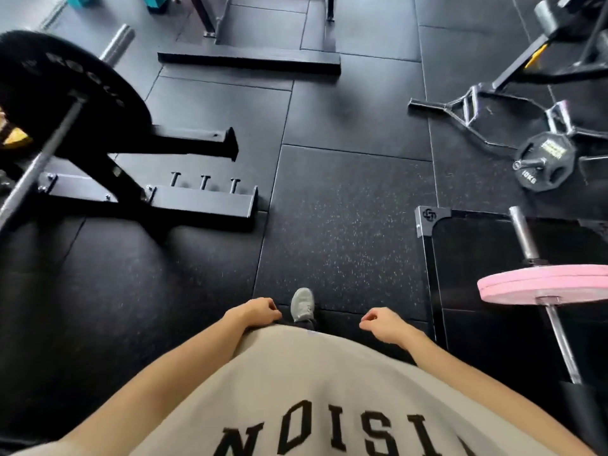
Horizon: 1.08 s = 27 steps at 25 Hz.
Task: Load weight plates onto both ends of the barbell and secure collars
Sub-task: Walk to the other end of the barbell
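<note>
Fingers (271, 307) of both hands hang loosely curled, grasping nothing: the left hand (253, 312) and the right hand (383, 325) float in front of a beige shirt (312, 390) with black lettering, above the black rubber floor (345, 209).

At the left edge a large black plate (65, 90) sits on a barbell (49, 149) held up on a black rack (158, 199), whose base carries three short pegs. A bare steel sleeve end (116, 44) sticks out beyond that plate; whether a collar is on it cannot be told.

At the right edge a pink plate (543, 284) sits on a second bar (559, 340), its steel sleeve (523, 235) bare past the plate. This bar lies over a black platform (460, 245) with a metal corner bracket.

Farther right, near the top, a small black plate marked 10KG (543, 166) sits on a bar end beside a black frame with handles (467, 106).

One grey shoe (302, 304) shows between the hands.
</note>
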{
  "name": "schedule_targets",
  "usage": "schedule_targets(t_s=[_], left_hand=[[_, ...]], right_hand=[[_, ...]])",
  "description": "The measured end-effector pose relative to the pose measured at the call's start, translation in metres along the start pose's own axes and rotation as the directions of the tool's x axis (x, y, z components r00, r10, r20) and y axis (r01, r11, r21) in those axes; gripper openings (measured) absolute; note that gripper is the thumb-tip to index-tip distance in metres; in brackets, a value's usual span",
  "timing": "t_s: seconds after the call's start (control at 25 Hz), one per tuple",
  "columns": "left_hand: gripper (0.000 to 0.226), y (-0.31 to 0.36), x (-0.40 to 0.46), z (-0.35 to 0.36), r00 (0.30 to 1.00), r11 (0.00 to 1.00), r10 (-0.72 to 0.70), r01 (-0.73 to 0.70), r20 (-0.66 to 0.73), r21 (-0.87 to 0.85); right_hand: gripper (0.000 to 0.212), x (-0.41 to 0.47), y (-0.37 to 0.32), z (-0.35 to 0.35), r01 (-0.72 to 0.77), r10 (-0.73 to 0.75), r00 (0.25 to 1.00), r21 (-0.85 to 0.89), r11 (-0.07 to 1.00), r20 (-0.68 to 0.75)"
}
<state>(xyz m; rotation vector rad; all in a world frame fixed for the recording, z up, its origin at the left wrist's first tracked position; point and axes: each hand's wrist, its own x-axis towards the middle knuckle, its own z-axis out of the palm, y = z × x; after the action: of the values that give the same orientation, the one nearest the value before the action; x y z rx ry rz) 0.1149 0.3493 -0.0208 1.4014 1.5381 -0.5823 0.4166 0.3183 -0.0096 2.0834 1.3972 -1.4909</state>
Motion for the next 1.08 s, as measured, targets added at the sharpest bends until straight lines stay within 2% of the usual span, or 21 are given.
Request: schedule_targets(t_s=[0.2, 0.32, 0.52, 0.64, 0.8, 0.88, 1.08], left_hand=[[0.036, 0.053, 0.070, -0.169, 0.995, 1.000, 0.015, -0.014, -0.103, 0.012], [0.036, 0.092, 0.116, -0.248, 0.994, 0.999, 0.038, -0.041, -0.107, -0.025], [0.035, 0.145, 0.203, -0.331, 0.999, 0.999, 0.001, -0.003, -0.037, -0.048], [0.033, 0.180, 0.247, -0.402, 0.999, 0.995, -0.046, 0.044, -0.017, -0.091], [0.030, 0.214, 0.293, -0.514, 0.978, 0.960, -0.092, 0.037, -0.189, -0.278], [0.029, 0.221, 0.317, -0.557, 0.966, 0.934, -0.135, 0.049, -0.221, -0.354], [0.031, 0.215, 0.400, -0.656, 0.981, 0.920, -0.183, 0.150, -0.059, -0.361]], right_hand=[[0.020, 0.082, -0.075, -0.125, 0.008, 0.011, 0.991, 0.143, 0.990, -0.133], [0.027, 0.138, -0.118, -0.187, -0.006, 0.029, 0.990, 0.164, 0.986, -0.136], [0.031, 0.245, -0.177, -0.274, -0.015, 0.016, 1.000, 0.048, 0.999, -0.026], [0.027, 0.307, -0.224, -0.364, 0.025, -0.024, 0.999, -0.063, 0.998, 0.025], [0.021, 0.376, -0.303, -0.489, 0.083, -0.079, 0.996, -0.133, 0.988, 0.035], [0.020, 0.411, -0.342, -0.533, 0.111, -0.105, 0.993, -0.166, 0.980, 0.049], [0.022, 0.512, -0.441, -0.606, 0.139, -0.118, 0.988, -0.248, 0.959, 0.096]])
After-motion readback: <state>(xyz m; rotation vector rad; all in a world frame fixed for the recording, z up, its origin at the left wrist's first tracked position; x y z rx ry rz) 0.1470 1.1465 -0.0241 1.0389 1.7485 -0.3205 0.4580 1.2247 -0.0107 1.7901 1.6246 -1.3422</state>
